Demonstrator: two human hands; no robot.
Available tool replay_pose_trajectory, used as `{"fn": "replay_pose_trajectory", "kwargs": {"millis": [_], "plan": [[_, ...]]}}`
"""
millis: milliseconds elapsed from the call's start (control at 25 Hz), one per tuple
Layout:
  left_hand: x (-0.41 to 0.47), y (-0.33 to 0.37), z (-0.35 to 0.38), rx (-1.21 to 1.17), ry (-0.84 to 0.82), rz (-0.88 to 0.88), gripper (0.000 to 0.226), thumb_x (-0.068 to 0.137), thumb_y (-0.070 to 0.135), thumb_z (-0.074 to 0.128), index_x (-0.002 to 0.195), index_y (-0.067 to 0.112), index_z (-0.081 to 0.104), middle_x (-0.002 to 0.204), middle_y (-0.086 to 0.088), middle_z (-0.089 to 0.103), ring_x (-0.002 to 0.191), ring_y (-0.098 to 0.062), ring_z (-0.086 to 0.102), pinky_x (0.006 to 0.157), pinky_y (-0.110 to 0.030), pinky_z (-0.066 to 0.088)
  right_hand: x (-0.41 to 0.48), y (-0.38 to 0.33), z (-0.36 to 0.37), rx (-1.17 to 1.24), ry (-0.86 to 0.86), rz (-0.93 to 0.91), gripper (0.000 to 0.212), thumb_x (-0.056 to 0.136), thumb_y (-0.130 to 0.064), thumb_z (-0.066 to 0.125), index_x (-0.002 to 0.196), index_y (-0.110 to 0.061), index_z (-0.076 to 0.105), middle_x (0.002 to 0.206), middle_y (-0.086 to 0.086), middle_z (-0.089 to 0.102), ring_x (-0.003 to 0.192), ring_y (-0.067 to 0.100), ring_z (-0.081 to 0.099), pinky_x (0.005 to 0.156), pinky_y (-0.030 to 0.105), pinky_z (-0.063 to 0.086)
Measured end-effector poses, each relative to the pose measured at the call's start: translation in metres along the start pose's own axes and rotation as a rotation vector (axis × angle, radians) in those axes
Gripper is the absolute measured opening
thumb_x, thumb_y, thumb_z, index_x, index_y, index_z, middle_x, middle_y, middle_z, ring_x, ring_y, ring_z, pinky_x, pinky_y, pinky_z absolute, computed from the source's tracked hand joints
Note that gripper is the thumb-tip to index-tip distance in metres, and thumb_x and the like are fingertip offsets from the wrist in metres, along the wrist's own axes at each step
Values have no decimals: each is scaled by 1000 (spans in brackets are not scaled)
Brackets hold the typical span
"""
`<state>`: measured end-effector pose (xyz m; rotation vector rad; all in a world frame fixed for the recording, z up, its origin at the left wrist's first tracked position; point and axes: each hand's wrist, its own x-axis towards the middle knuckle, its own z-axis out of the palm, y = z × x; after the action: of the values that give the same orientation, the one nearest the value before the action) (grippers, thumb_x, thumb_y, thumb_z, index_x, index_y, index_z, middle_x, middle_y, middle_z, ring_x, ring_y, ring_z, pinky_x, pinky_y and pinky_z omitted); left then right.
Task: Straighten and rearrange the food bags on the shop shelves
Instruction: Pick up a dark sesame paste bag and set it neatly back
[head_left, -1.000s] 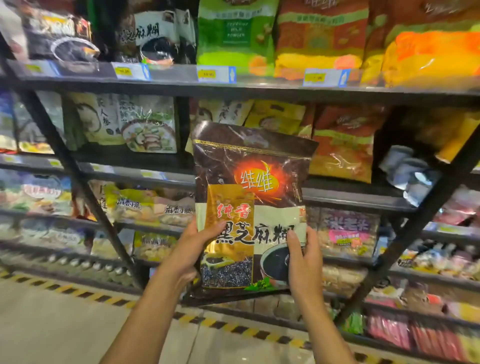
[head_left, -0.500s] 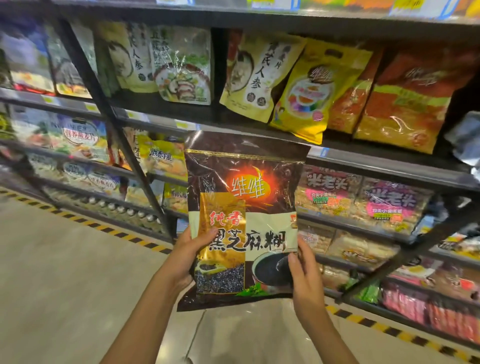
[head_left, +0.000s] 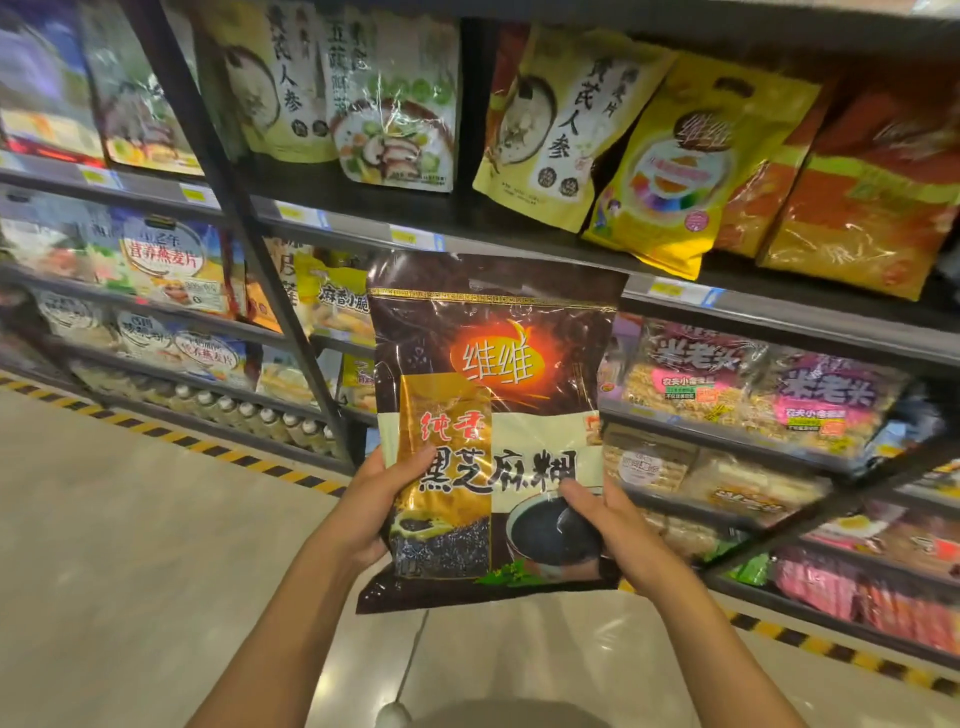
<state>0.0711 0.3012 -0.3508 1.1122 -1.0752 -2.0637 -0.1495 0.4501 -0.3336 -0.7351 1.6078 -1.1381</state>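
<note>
I hold a large dark brown bag of black sesame paste (head_left: 498, 364) upright in front of the shelves, clear of them. My left hand (head_left: 376, 506) grips its lower left edge, thumb across the front. My right hand (head_left: 618, 525) grips its lower right part, thumb on the printed bowl. Behind it, on the upper shelf, a pale yellow ginseng bag (head_left: 561, 119) and a bright yellow bag (head_left: 691, 161) lean to the left, beside orange bags (head_left: 872, 192). Two more cream bags (head_left: 337, 83) stand further left.
A black slanted shelf post (head_left: 249, 249) runs down left of the held bag. Lower shelves carry pink-labelled snack bags (head_left: 763, 384), oatmeal bags (head_left: 161, 260) and a row of bottles (head_left: 249, 415). A yellow-black striped line (head_left: 156, 431) marks the floor along the shelf foot.
My view has dropped: the top shelf has left the frame and the ginseng-bag shelf now sits at the top. The bag stays in both hands, held lower against the shelves.
</note>
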Motion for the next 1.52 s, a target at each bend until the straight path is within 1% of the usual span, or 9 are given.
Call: {"fn": "replay_pose_trajectory", "kwargs": {"millis": [80, 240, 400, 600, 720, 880, 1080, 1240, 1520], "plan": [[6, 8, -12, -8, -14, -13, 47, 80, 27, 72, 126, 18, 63, 112, -12, 79, 95, -29, 78, 87, -46, 61, 9, -7, 12, 39, 6, 18, 33, 88, -42, 67, 119, -32, 63, 100, -10, 81, 99, 13, 76, 89, 33, 61], [20, 21, -35, -19, -54, -62, 51, 83, 27, 72, 131, 17, 59, 118, -16, 77, 104, -34, 76, 98, -52, 56, 20, -10, 38, 83, 107, -10, 31, 87, -40, 72, 116, -32, 67, 106, -6, 81, 98, 15, 78, 92, 39, 62], [31, 17, -57, 33, -134, -139, 57, 85, 31, 73, 137, 15, 56, 123, -15, 75, 112, -33, 74, 103, -51, 53, 26, -8, 63, 62, 234, -36, 18, 91, -28, 76, 107, -32, 68, 93, -16, 81, 89, 8, 78, 85, 35, 63], [35, 22, -79, 212, -230, -99, 102, 46, 53, 100, 132, 21, 58, 122, -9, 77, 112, -29, 74, 98, -47, 56, 36, -14, 82, 46, 341, -52, 14, 92, -25, 76, 102, -30, 68, 98, -5, 78, 96, 14, 74, 85, 35, 61], [36, 29, -84, 255, -157, -10, 77, 56, 46, 95, 123, 25, 63, 113, -4, 80, 104, -22, 77, 93, -42, 59, 44, -23, 91, 26, 346, -87, 13, 93, -28, 75, 105, -28, 70, 99, -3, 79, 98, 18, 74, 80, 31, 60], [35, 47, -99, 265, -96, 92, 43, 81, 28, 83, 119, 25, 65, 105, 3, 81, 103, -20, 77, 92, -39, 59, 53, -46, 108, -25, 299, -139, 11, 94, -30, 72, 105, -27, 70, 89, -10, 79, 88, 7, 75, 70, 18, 56], [31, 93, -111, 262, -82, 197, 74, 59, 55, 88, 122, 26, 64, 110, 1, 80, 108, -22, 75, 104, -50, 55, 55, -100, 122, -112, 207, -257, 10, 97, -29, 68, 107, -28, 69, 89, -18, 80, 86, 1, 76, 71, 15, 56], [34, 147, -99, 289, -121, 319, 82, 57, 66, 89, 124, 27, 64, 116, 4, 78, 115, -21, 71, 111, -52, 48, 60, -152, 119, -114, 196, -362, 6, 100, -23, 65, 102, -28, 67, 82, -21, 79, 78, -2, 75, 65, 10, 53], [51, 259, -58, 301, -234, 510, 77, 62, 60, 86, 128, 26, 66, 118, 3, 78, 115, -21, 73, 112, -52, 48, 81, -256, 98, -98, 222, -505, 24, 96, -35, 67, 109, -16, 69, 101, 5, 81, 88, 14, 78, 72, 20, 60]]}}
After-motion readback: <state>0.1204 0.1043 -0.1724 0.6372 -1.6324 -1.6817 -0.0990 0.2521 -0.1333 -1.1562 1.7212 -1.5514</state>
